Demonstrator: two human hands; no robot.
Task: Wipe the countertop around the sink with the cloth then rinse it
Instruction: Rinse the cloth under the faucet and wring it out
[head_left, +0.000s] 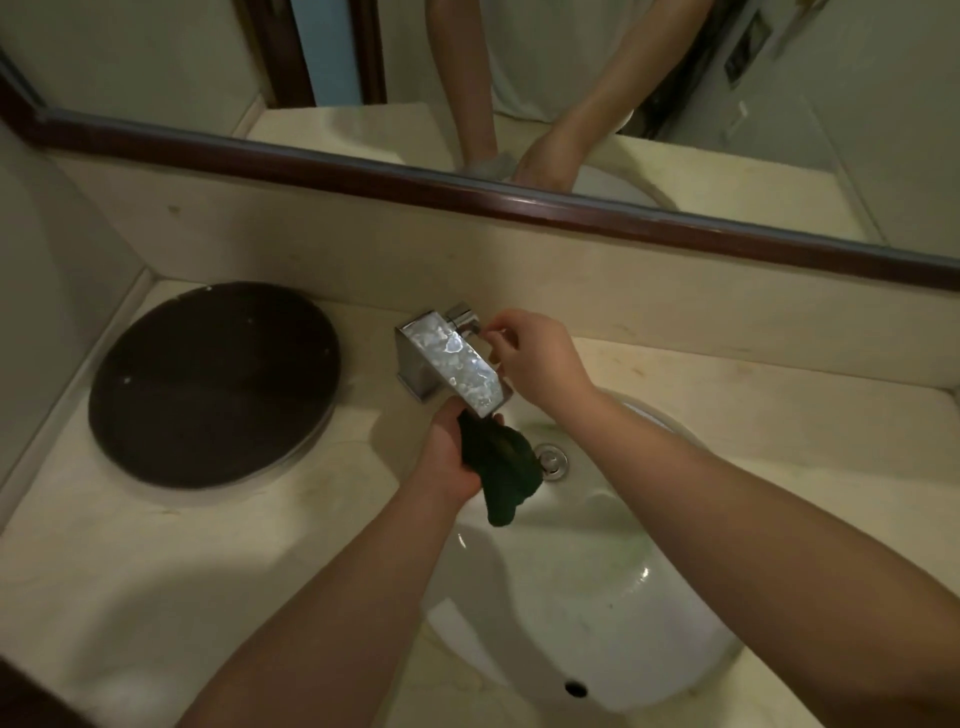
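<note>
A dark green cloth (503, 468) hangs bunched over the white oval sink (587, 597), just below the spout of the square chrome faucet (451, 358). My left hand (448, 453) grips the cloth's upper end right under the spout. My right hand (535, 358) is at the faucet's right side, its fingers pinching the small chrome handle (464, 315). No water stream is visible. The beige stone countertop (171, 566) surrounds the sink.
A dark round lid or tray (213, 384) lies on the countertop to the left of the faucet. The chrome drain (550, 460) sits beside the cloth. A wood-framed mirror (467, 88) runs along the back wall above a beige backsplash.
</note>
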